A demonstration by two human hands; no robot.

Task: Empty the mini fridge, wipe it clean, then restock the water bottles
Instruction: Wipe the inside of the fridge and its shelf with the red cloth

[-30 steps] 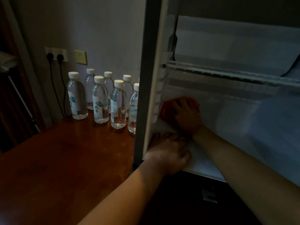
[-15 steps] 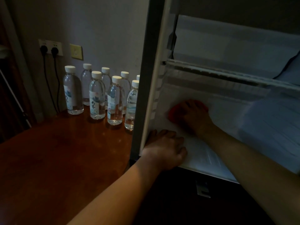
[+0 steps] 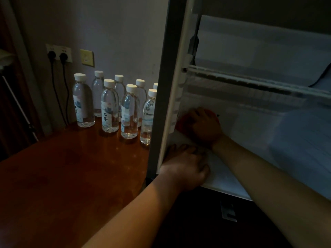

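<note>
The mini fridge (image 3: 268,51) stands open on the right, its white interior dim and holding no bottles. My right hand (image 3: 206,127) reaches inside and presses a red cloth (image 3: 180,122) against the floor near the left inner wall. The cloth shows only at the hand's edges. My left hand (image 3: 184,167) rests on the fridge's front lower left edge, fingers curled over the rim, holding nothing else. Several clear water bottles (image 3: 110,106) with white caps stand upright in a cluster on the wooden table (image 3: 62,176), left of the fridge.
A wire shelf rail (image 3: 250,81) crosses the fridge above my right hand. Two black plugs sit in a wall socket (image 3: 58,54) behind the bottles, cords hanging down. A yellow wall plate (image 3: 87,57) is beside it. A dark metal latch (image 3: 228,212) lies below the fridge.
My right hand slid the red cloth right, then back left toward the fridge's inner wall. My left hand stayed on the front edge. The view shifted slightly.
</note>
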